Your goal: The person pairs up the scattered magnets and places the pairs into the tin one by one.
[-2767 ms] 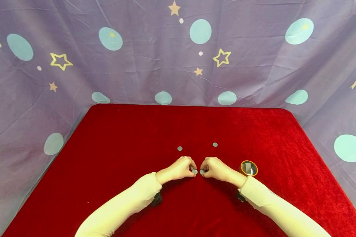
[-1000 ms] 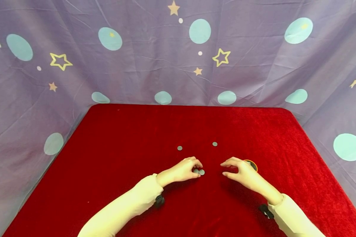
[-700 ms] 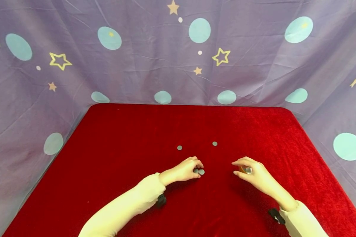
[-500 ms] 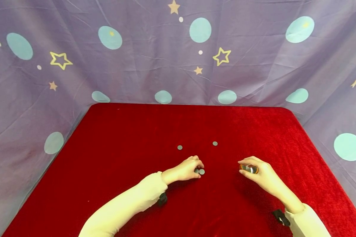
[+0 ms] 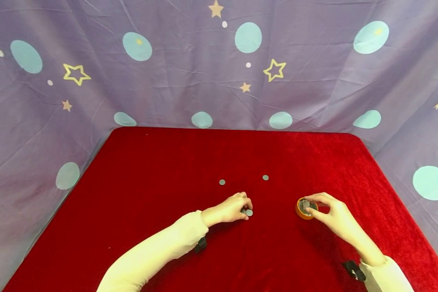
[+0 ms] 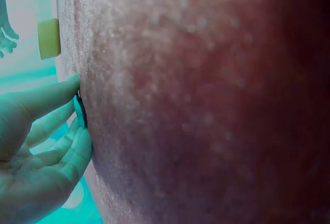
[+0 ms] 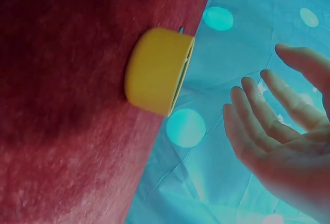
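Observation:
My left hand (image 5: 233, 209) rests on the red cloth, its thumb and fingers curled about two small, flat grey discs (image 5: 250, 213) lying side by side. One disc (image 6: 80, 112) shows edge-on between thumb and fingertips in the left wrist view; the other is partly hidden by the fingers. On the right, my right hand (image 5: 332, 211) hovers over a small yellow-orange bowl (image 5: 304, 215) with thumb and fingers spread apart, nothing between them. Silvery-grey blocky pieces (image 5: 306, 205) sit in the bowl. In the right wrist view the hand (image 7: 281, 136) is above the rim, apart from the bowl (image 7: 154, 72).
Two more grey discs lie farther back on the cloth, one at left (image 5: 222, 182) and one at right (image 5: 265, 177). A purple curtain (image 5: 190, 73) with stars and dots surrounds the back and sides of the red-covered table (image 5: 175, 158).
Both hands earlier held a disc each; the two discs now lie together at my left hand. My right hand has let go and moved right, over the bowl.

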Demonstrator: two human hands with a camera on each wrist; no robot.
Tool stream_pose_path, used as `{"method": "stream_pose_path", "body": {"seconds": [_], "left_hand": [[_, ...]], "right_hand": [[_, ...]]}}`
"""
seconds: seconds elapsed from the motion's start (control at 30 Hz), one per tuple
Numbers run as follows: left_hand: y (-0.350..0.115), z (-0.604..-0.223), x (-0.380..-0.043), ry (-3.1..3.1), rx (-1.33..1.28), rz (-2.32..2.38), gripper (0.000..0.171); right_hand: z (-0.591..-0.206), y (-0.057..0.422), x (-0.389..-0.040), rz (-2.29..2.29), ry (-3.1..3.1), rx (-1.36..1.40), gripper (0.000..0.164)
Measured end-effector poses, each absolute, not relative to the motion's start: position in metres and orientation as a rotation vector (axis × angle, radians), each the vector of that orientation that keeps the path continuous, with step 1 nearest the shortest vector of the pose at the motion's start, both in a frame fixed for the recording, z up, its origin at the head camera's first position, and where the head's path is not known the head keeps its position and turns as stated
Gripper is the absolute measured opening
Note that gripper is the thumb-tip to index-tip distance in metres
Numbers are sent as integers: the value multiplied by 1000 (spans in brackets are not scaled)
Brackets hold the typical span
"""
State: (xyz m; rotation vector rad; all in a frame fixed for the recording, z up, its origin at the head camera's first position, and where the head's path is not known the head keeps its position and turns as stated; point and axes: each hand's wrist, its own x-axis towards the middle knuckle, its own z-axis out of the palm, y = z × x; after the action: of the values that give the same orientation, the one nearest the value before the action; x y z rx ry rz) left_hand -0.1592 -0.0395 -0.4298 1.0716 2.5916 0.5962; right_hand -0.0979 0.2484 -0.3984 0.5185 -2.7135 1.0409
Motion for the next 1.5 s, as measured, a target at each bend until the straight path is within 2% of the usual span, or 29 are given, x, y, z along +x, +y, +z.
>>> {"method": "stream_pose_path", "body": {"seconds": [0.5,1.5], "left_hand": [[-41,-433,-166,2548,1298,497,16],[-38,-433,-168,2543,1276,547,15]], "right_hand": [[-413,268,-105,1012,-2757,430,28],[-434,281,-121,1278,-2850,471,55]]}}
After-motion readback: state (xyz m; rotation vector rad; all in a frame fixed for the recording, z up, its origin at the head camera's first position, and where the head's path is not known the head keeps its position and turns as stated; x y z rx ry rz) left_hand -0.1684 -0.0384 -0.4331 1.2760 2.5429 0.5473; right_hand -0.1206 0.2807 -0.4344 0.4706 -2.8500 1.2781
